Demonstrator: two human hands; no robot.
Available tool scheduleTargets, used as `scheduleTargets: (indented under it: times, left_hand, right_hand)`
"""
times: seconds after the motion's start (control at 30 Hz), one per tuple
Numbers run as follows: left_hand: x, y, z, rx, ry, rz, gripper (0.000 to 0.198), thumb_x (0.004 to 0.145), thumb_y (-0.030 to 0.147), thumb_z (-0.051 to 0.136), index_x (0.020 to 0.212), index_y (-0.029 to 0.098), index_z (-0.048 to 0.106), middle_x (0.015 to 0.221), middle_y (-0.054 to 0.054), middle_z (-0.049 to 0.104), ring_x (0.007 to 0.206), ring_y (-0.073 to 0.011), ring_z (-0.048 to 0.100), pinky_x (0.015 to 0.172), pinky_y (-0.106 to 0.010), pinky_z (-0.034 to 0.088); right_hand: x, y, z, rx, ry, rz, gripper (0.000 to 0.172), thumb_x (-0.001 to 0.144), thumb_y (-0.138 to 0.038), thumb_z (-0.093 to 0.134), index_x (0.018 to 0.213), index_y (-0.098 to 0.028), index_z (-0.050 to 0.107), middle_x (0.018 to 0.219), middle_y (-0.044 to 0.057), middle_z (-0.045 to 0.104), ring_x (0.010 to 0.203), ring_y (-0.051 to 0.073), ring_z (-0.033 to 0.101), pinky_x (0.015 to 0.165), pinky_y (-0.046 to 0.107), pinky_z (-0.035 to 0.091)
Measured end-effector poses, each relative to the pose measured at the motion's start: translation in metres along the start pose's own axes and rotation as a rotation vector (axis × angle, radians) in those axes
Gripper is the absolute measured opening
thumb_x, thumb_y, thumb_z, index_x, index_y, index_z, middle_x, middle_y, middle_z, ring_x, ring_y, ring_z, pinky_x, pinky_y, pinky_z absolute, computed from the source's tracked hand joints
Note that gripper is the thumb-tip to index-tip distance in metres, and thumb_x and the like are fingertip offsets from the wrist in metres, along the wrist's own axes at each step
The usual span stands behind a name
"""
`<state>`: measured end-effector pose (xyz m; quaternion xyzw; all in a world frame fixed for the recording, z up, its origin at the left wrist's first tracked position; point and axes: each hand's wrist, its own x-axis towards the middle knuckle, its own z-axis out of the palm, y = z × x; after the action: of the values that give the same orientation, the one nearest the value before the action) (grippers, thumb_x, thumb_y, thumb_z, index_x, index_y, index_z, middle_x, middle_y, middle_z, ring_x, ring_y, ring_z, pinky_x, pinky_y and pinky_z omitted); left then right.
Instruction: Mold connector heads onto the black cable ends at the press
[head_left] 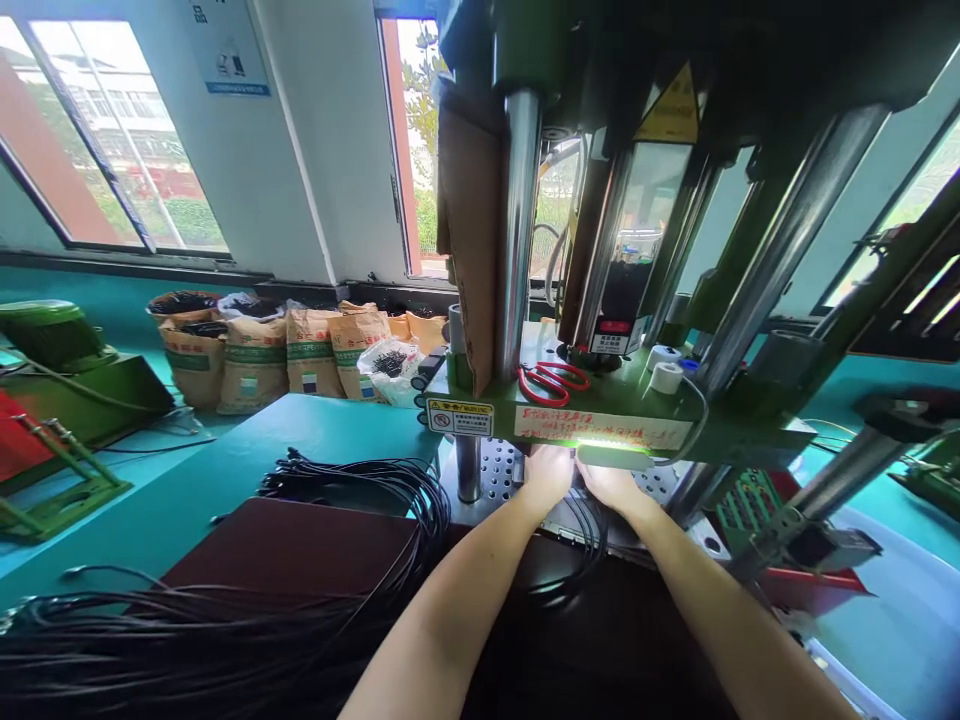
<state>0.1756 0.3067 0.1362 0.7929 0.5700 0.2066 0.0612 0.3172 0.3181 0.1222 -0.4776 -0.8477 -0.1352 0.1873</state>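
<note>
A factory workshop; a green press, cable bundles and filled sacks show it.

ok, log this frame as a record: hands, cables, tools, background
left hand: below the green machine plate, hold unclear
right hand: beside the left, hold unclear
cables: black cables between the forearms; cable bundles on and beside the brown board
tools: red-handled scissors atop the plate
background: paper sacks beyond the teal table
</note>
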Motion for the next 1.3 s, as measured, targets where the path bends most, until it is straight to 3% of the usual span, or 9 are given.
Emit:
scheduleTargets:
  times: [0.17, 0.3, 0.57, 0.8, 1.07, 1.3]
  left_hand:
    - [-0.005, -0.026, 0.0, 0.023, -0.093, 0.192, 0.03, 0.089, 0.029, 0.035, 0.105, 0.02, 0.059, 0.11, -0.007, 0.061, 0.106, -0.0191, 0.052, 0.093, -0.033, 0.04]
    - [-0.003, -0.035, 0.004, 0.034, -0.15, 0.227, 0.032, 0.089, 0.036, 0.036, 0.107, 0.02, 0.058, 0.11, -0.008, 0.06, 0.107, -0.0214, 0.052, 0.093, -0.037, 0.04]
    - [0.0, -0.032, 0.002, 0.015, -0.184, 0.146, 0.042, 0.09, 0.044, 0.028, 0.115, 0.019, 0.052, 0.117, -0.01, 0.058, 0.111, -0.0218, 0.05, 0.095, -0.039, 0.038]
    - [-0.013, -0.049, -0.005, 0.016, -0.148, 0.061, 0.052, 0.086, 0.053, 0.032, 0.127, 0.024, 0.041, 0.127, -0.009, 0.052, 0.115, -0.0239, 0.048, 0.098, -0.04, 0.034]
    - [-0.009, -0.05, 0.004, 0.012, -0.135, 0.018, 0.047, 0.087, 0.051, 0.029, 0.119, 0.023, 0.048, 0.121, -0.009, 0.056, 0.111, -0.0244, 0.05, 0.098, -0.042, 0.032]
    - [-0.01, -0.04, -0.005, -0.017, -0.122, 0.012, 0.048, 0.087, 0.049, 0.033, 0.124, 0.021, 0.044, 0.122, -0.01, 0.055, 0.113, -0.0257, 0.049, 0.096, -0.044, 0.035]
  right_hand:
    - [-0.011, 0.008, -0.002, 0.033, -0.092, -0.048, 0.036, 0.092, -0.038, 0.034, 0.099, -0.02, 0.064, 0.096, 0.008, 0.068, 0.095, 0.023, 0.059, 0.093, 0.038, 0.038]
    - [-0.01, 0.009, 0.003, 0.065, -0.123, -0.026, 0.039, 0.093, -0.039, 0.032, 0.097, -0.02, 0.065, 0.1, 0.009, 0.068, 0.101, 0.023, 0.057, 0.095, 0.038, 0.036]
    - [-0.002, 0.01, 0.002, 0.131, -0.14, 0.045, 0.036, 0.091, -0.033, 0.032, 0.093, -0.023, 0.067, 0.101, 0.005, 0.068, 0.105, 0.023, 0.056, 0.097, 0.039, 0.037]
    - [-0.019, 0.022, -0.011, 0.179, -0.129, 0.066, 0.036, 0.09, -0.032, 0.032, 0.108, -0.024, 0.063, 0.106, 0.003, 0.067, 0.109, 0.022, 0.055, 0.099, 0.039, 0.036]
    - [-0.011, 0.026, 0.006, 0.232, -0.092, 0.115, 0.037, 0.09, -0.036, 0.033, 0.111, -0.027, 0.061, 0.111, 0.001, 0.065, 0.111, 0.022, 0.053, 0.101, 0.04, 0.035]
    - [0.003, 0.022, -0.004, 0.268, -0.026, 0.166, 0.032, 0.091, -0.038, 0.039, 0.111, -0.023, 0.059, 0.117, 0.006, 0.06, 0.11, 0.023, 0.052, 0.098, 0.043, 0.037]
